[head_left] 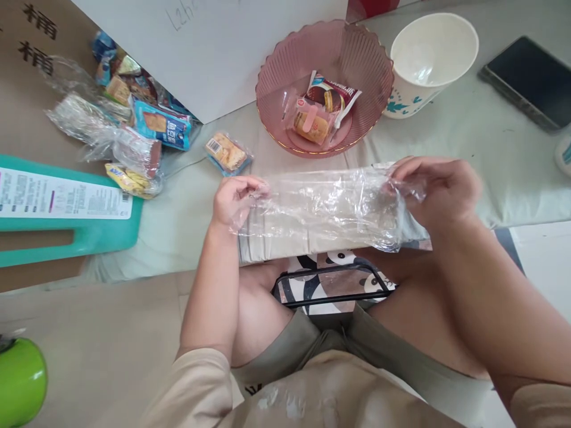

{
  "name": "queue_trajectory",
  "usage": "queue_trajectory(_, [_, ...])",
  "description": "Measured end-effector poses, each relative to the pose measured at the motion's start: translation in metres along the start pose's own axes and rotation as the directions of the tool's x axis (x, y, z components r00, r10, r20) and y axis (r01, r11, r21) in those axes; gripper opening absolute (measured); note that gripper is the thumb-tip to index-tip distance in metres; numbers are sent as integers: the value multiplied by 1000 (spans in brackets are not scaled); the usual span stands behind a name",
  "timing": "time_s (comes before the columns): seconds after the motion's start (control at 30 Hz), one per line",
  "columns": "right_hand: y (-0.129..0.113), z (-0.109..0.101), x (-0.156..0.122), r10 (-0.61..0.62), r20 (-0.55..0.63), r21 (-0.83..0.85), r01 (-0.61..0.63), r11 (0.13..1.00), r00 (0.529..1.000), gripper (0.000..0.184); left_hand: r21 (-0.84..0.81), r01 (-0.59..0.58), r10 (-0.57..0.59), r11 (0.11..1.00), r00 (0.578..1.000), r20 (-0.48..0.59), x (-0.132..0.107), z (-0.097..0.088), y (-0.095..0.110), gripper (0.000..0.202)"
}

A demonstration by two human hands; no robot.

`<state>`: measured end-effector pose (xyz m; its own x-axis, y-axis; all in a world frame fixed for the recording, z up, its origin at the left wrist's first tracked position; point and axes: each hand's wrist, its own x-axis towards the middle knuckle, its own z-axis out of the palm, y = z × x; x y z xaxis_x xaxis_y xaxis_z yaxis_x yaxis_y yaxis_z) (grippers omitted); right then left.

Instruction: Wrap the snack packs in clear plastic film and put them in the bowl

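Pinching one clear bag [321, 205] between left hand [234, 199] and right hand [439, 190].

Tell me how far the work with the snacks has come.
Done: two wrapped snacks lie in the pink ribbed plastic bowl. In hand: the left hand and right hand pinch a crumpled clear plastic bag stretched between them. Left: one wrapped biscuit packet and a pile of colourful snack packets lie outside the bowl.
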<state>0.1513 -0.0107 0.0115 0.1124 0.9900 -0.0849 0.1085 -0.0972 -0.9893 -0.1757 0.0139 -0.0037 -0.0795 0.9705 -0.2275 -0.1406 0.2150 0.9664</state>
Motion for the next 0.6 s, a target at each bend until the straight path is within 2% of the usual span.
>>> queue_trajectory(0.07, [4, 0, 0, 8, -42, 42, -6, 999, 999, 53, 106, -61, 64, 993, 998, -27, 0, 2, -2, 48])
queue_trajectory(0.1, [4, 1, -1, 21, -63, 51, -18, 999, 998, 54, 169, -87, 93, 982, 995, -28, -1, 3, -2, 48])
queue_trajectory(0.17, [3, 2, -2, 18, -86, -51, -23, 998, 996, 41, 242, -108, 114, 964, 993, -9, -2, 4, -1, 36])
queue_trajectory(0.27, [0, 2, -4, 64, -52, -104, -69, 992, 997, 11, 154, -50, 46, 987, 999, 26, -4, 4, 4, 19])
queue_trajectory(0.33, [0, 2, -5, 111, -10, -41, -112, 993, 994, 15, 59, 27, -30, 998, 998, 58, -6, 3, 7, 30])
queue_trajectory(0.4, [0, 3, -5, 130, 7, -12, -130, 991, 991, 23, 33, 79, -81, 996, 992, 93, -6, 2, 8, 43])
queue_trajectory(0.5, [0, 5, -4, 108, -47, -38, -109, 993, 993, 25, 96, 93, -102, 991, 989, 103, -6, 1, 7, 48])
queue_trajectory(0.6, [0, 6, -3, 75, -100, -69, -82, 994, 992, 25, 145, 105, -114, 984, 992, 56, -3, 3, 4, 48])
